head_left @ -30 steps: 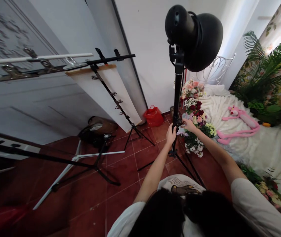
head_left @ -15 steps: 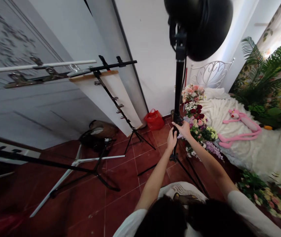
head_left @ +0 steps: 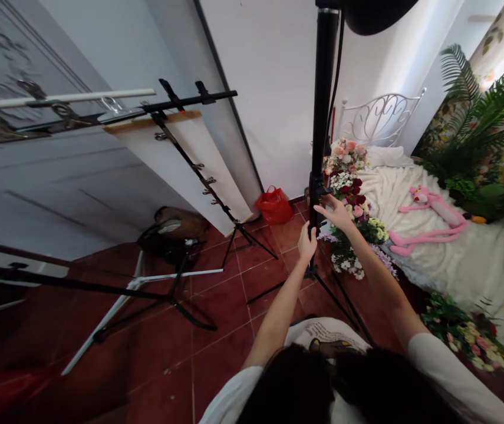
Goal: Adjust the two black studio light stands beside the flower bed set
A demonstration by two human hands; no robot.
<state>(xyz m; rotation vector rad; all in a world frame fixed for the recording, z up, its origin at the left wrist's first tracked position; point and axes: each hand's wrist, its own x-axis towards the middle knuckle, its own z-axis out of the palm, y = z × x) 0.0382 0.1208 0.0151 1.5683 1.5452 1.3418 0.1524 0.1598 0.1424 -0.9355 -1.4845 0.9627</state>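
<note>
Head view: a black light stand (head_left: 322, 100) rises upright from the red tiled floor (head_left: 220, 359), beside the flowers (head_left: 352, 191) along the bed's (head_left: 459, 262) edge. The person's left hand (head_left: 308, 242) is wrapped around the lower tube; the right hand (head_left: 336, 213), thumb and fingers apart, is at the locking collar (head_left: 318, 185), contact unclear. Tripod legs (head_left: 329, 297) are spread and the lamp head (head_left: 379, 15) mounted; handling at the collar appears unfinished, its tightness undeterminable.

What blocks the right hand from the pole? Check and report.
Nothing visible: the right hand is right up at the pole, above the left hand, which grips it. The flowers show beyond, not between.
</note>
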